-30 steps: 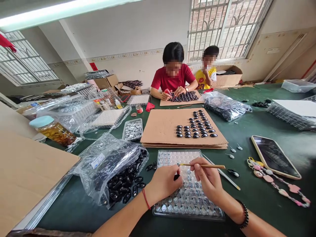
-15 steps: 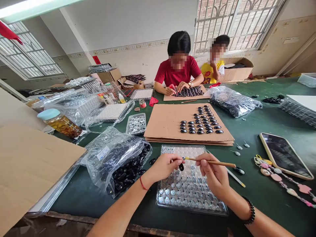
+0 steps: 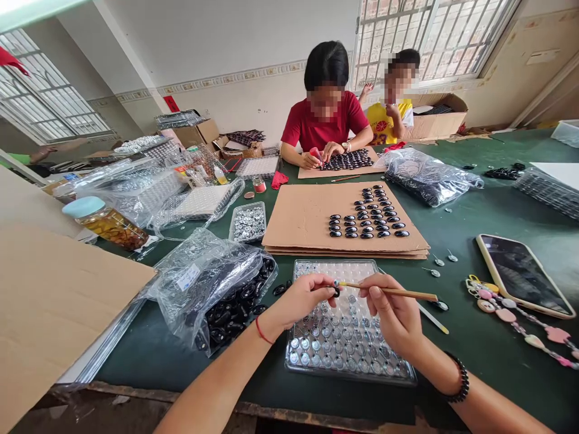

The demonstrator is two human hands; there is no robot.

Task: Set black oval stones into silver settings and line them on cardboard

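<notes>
Counts, near to far: 2 hands of the wearer, left hand [image 3: 302, 296] and right hand [image 3: 394, 314]. 1 thin stick [image 3: 389, 292] in the right. 1 clear blister tray [image 3: 346, 337] near centre. 1 phone [image 3: 522, 274] at right. 1 beaded string [image 3: 520, 325] near right. 1 jar [image 3: 106, 222] at left w/ blue lid. 1 small tub of silver discs [image 3: 248, 222]. 2 other people far side: red shirt [image 3: 323, 123], yellow shirt [image 3: 389, 120]. Black pieces on the middle cardboard [image 3: 303, 217]: approx 35, exact no. can't tell.
</notes>
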